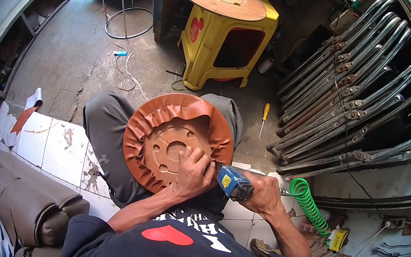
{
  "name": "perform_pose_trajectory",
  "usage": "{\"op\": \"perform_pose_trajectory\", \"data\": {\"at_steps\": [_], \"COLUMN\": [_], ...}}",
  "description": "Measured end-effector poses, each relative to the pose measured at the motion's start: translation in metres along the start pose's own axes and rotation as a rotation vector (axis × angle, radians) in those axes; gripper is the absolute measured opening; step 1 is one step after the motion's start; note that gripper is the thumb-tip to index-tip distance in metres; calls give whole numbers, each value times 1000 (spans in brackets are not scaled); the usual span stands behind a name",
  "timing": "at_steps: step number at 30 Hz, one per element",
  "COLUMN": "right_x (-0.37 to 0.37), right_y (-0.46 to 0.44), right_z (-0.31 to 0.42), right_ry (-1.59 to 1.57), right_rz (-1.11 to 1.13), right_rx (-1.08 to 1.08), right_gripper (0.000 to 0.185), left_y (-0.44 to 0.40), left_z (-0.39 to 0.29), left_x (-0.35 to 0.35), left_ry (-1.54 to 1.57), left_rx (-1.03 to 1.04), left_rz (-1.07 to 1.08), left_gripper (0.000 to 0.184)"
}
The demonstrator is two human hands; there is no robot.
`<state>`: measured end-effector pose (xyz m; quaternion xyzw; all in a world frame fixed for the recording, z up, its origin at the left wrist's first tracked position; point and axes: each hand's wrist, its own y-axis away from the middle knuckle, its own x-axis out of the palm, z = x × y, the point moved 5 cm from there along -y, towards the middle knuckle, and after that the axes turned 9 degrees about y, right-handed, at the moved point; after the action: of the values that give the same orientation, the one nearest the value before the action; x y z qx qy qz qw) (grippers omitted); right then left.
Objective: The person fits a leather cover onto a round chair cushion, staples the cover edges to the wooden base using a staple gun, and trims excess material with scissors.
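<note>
Across my lap lies a round stool seat, underside up. Its wooden disc (151,148) has a central hole and several smaller ones. Reddish-brown leather-like cover material (152,112) wraps over the rim, gathered in pleats; at the upper right its edge stands loose. My left hand (193,170) rests on the disc's lower right part, fingers curled and pinching the cover's edge. In my right hand (263,194) is a blue staple gun (234,183), fingers wrapped round its grip. The gun's nose meets the seat's right edge beside my left fingertips; the exact contact is hidden.
A coiled green air hose (308,207) runs from the staple gun. Ahead stands a yellow plastic stool (204,48) bearing another wooden disc (250,8). A yellow-handled screwdriver (265,113) lies on the floor. Metal tube frames (349,91) lean at right; a padded brown cushion (26,189) sits left.
</note>
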<state>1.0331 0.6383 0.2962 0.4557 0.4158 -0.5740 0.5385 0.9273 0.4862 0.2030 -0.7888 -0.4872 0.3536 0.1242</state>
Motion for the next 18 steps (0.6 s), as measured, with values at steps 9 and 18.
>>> {"op": "perform_pose_trajectory", "data": {"at_steps": [9, 18], "right_x": [6, 17], "right_y": [15, 18], "right_z": [3, 3], "right_ry": [-158, -123], "right_rz": [-136, -51], "right_rx": [34, 135], "right_gripper": [35, 32], "left_y": [-4, -3], "left_z": [-1, 4], "left_x": [-3, -6], "left_ry": [-10, -15], "left_rx": [13, 13], "left_rz": [19, 85], "left_gripper": [17, 17]}}
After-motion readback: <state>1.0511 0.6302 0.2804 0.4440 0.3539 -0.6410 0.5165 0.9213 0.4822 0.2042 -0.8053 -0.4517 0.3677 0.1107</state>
